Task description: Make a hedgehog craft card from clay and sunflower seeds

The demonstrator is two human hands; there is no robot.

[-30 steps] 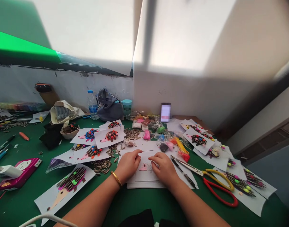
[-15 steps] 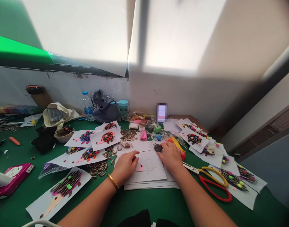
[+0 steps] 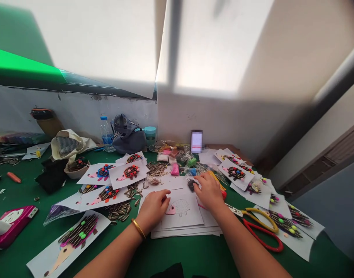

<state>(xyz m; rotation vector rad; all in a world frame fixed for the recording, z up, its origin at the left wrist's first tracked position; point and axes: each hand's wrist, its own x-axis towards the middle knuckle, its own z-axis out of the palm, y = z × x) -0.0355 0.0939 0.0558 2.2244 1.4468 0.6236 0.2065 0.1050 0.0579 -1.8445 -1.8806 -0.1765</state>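
Observation:
A white sheet with a dotted hedgehog outline and pink face (image 3: pixel 181 210) lies on a stack of paper in front of me. My left hand (image 3: pixel 157 206), with a gold bangle at the wrist, rests at the sheet's left edge; its thumb and forefinger are apart, with nothing seen between them. At the upper right of the sheet my right hand (image 3: pixel 208 191) has its fingers at a small dark lump in clear wrap (image 3: pixel 192 184). The fingertips touch the lump's right side.
Finished hedgehog cards (image 3: pixel 129 173) and sunflower seeds (image 3: pixel 119 211) lie at the left. Scissors (image 3: pixel 262 224) and more cards (image 3: pixel 236 172) are at the right. Bagged clay (image 3: pixel 174 169), a phone (image 3: pixel 196 141) and a bottle (image 3: pixel 106 135) stand behind.
The view has tilted up slightly, so the table sits lower in the picture. My right fingers have shifted slightly on the dark lump; my left hand stays by the sheet.

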